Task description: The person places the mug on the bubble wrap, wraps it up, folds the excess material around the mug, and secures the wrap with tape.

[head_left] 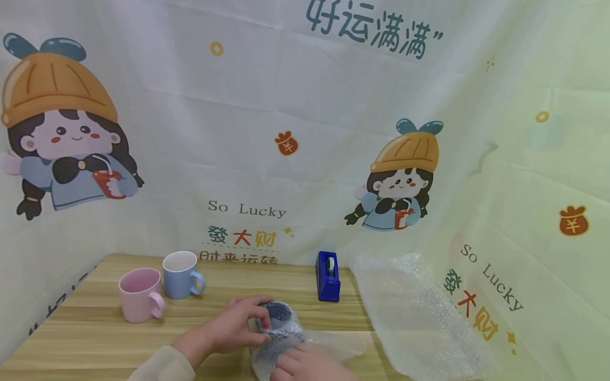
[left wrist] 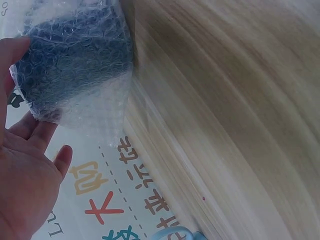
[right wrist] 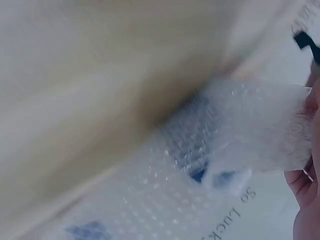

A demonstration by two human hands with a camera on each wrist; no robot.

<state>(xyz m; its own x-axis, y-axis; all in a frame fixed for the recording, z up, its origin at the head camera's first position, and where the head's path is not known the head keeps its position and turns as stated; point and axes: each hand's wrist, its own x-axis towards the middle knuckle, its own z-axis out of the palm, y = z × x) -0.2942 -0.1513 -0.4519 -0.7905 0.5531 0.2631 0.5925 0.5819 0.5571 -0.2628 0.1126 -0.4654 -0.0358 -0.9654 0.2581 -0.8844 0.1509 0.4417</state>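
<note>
A dark blue cup (head_left: 280, 313) stands on the table inside a layer of bubble wrap (head_left: 333, 343), its round mouth showing through the film. My left hand (head_left: 233, 327) grips it at the rim; in the left wrist view the thumb lies on one side of the wrapped cup and the fingers on the other. Low in the head view, my right hand (head_left: 310, 364) is at the near side of the cup. The right wrist view shows that hand (right wrist: 305, 195) pinching the edge of the loose bubble wrap (right wrist: 265, 125), which stretches out from the cup.
A pink mug (head_left: 139, 296) and a light blue mug (head_left: 180, 278) stand at the left. The blue tape dispenser (head_left: 328, 278) is near the back edge. Another bubble wrap sheet (head_left: 410, 312) lies along the right side. A printed cloth (head_left: 286, 180) hangs behind the wooden table (head_left: 86, 338).
</note>
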